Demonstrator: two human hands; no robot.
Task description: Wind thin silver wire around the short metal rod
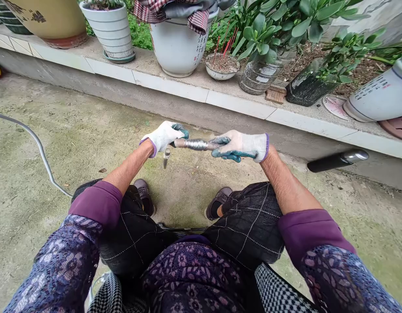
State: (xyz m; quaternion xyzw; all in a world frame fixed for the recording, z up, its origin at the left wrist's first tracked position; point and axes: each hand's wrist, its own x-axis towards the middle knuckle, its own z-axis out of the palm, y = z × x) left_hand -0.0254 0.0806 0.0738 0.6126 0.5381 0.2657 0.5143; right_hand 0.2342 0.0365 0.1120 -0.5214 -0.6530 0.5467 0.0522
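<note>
So the silvery rod point(195, 144) is held level: left hand point(163, 135) fisted round one end, right hand point(242, 147) fingers wrapping the other (both gloved).

You're working in soft, even daylight with only faint shadows, a dull sheen on the silver rod point(196, 144) between your left hand point(163, 135) and right hand point(242, 147), everything sharp, and the ledge point(175, 84) bowed by wide-angle distortion toward the edges.
</note>
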